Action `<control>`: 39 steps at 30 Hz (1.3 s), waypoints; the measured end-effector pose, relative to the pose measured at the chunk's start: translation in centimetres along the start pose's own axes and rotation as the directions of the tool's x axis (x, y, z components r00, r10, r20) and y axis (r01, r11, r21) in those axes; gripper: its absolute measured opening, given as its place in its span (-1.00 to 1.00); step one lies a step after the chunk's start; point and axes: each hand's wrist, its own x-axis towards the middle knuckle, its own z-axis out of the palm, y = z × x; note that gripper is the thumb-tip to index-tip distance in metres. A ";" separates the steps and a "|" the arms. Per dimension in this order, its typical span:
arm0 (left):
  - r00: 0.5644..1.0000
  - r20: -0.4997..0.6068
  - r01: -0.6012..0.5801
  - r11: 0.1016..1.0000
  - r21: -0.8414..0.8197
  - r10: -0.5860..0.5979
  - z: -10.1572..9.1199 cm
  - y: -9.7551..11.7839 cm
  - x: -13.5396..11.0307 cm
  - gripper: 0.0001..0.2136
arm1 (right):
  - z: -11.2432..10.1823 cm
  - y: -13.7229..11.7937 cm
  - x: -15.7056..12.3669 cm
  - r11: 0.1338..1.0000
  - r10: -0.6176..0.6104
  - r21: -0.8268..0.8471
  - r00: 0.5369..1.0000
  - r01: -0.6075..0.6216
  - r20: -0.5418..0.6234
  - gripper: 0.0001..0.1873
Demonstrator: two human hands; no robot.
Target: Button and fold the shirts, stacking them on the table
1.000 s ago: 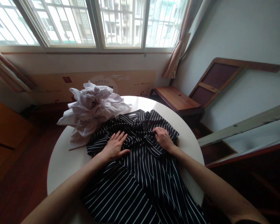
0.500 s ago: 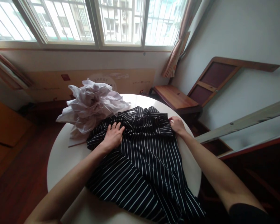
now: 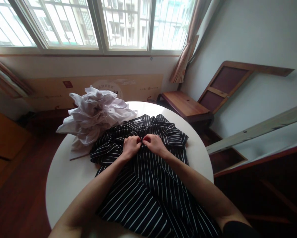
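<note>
A black shirt with white stripes (image 3: 148, 178) lies spread over a round white table (image 3: 61, 185), its collar toward the window and its lower part toward me. My left hand (image 3: 131, 146) and my right hand (image 3: 153, 144) meet at the middle of the shirt's chest, just below the collar. Both have thumb and fingers pinched together on the fabric at the front, almost touching each other. Whether a button sits between the fingertips is too small to make out. The short sleeves are spread to either side.
Crumpled white cloth (image 3: 96, 115) is heaped at the table's back left, beside the shirt's sleeve. Beyond the table stand a wooden bench (image 3: 188, 104) at the right and a printed cardboard panel (image 3: 81, 87) under the window. A pale beam (image 3: 257, 129) crosses at the right.
My right hand has left the sleeve at the right and come in to the shirt's middle. My left hand has moved right and closed from lying spread. The right sleeve now lies loose, angled outward.
</note>
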 end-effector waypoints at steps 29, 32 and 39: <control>0.977 -0.204 -0.186 0.729 -0.659 0.065 1.0 -0.6 -1.3 -0.85 | 3.3 2.7 -0.1 0.739 0.145 0.665 0.989 -0.110 0.002 -0.79; 0.976 -0.208 -0.183 0.742 -0.645 0.060 1.2 -0.5 -1.4 -0.82 | 3.4 2.6 -0.2 0.751 0.149 0.650 0.989 -0.118 0.008 -0.77; 0.943 -0.306 -0.087 0.790 -0.607 -0.131 0.3 -1.7 -0.1 -0.93 | 3.4 2.7 0.1 0.708 0.327 0.699 0.924 -0.101 -0.197 -0.69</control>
